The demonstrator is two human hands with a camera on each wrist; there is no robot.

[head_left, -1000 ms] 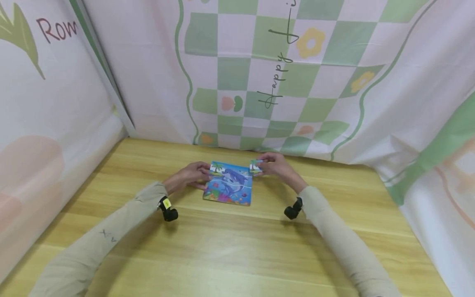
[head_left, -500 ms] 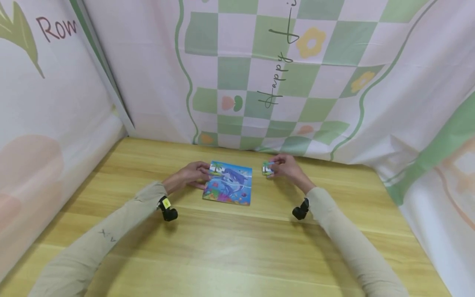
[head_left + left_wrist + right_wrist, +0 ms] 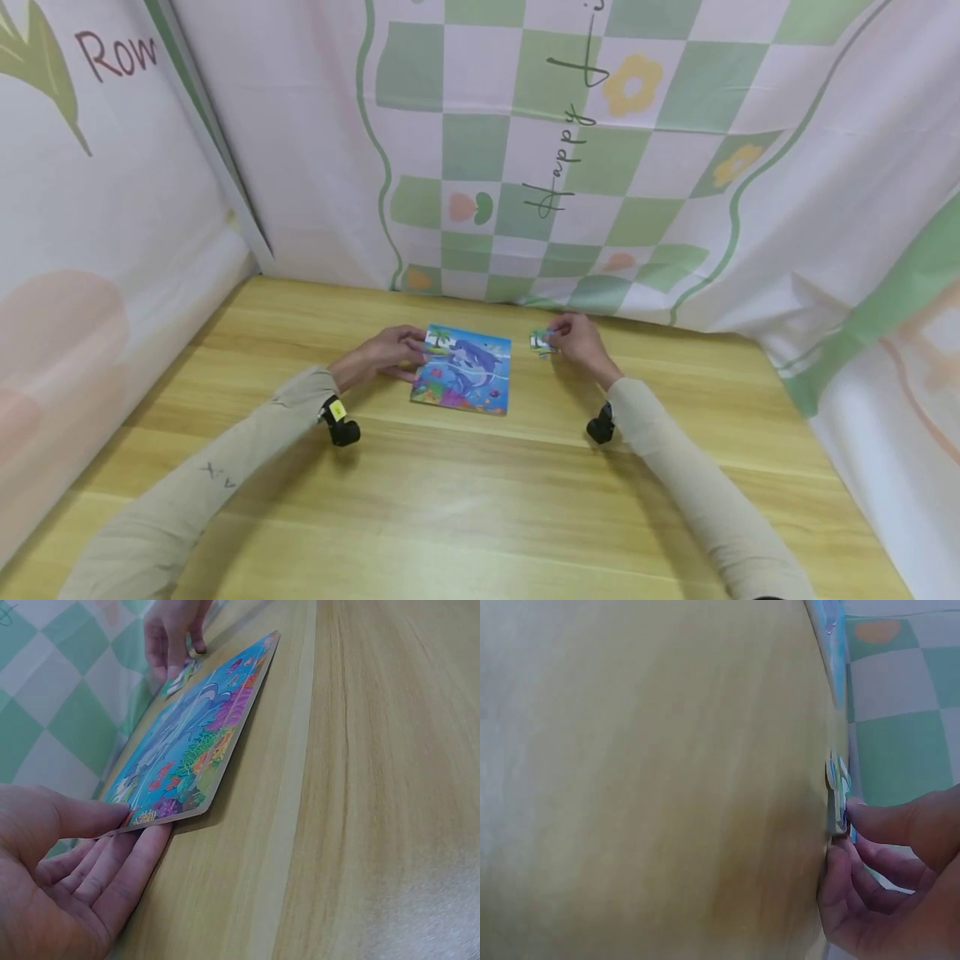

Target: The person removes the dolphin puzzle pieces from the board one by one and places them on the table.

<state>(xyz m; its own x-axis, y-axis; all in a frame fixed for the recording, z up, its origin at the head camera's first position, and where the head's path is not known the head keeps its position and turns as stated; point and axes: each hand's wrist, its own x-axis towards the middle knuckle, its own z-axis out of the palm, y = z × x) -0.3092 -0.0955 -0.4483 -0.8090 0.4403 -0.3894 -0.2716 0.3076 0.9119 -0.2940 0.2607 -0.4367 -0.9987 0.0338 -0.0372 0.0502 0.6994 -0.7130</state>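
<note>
A square dolphin jigsaw puzzle (image 3: 468,371), blue with coral along its near edge, lies at the middle of the far table. My left hand (image 3: 386,350) grips its left edge; in the left wrist view the thumb is on top and the fingers reach underneath. That edge looks slightly raised from the wood. To the right, my right hand (image 3: 581,343) pinches a small puzzle piece (image 3: 542,340) with a palm tree on it. The right wrist view shows this piece (image 3: 840,795) nearly edge-on, low over the tabletop, with the thumb on its face.
The light wooden table (image 3: 457,500) extends toward me. Just behind the puzzle hangs a green-and-white checked curtain (image 3: 525,250), its hem meeting the table's far edge. Another printed cloth (image 3: 97,250) borders the left side. A black camera (image 3: 341,427) is strapped at each wrist.
My right hand has drawn the puzzle piece rightward, away from the puzzle's upper right corner, and shifted its hold slightly. My left hand stays at the puzzle's left edge.
</note>
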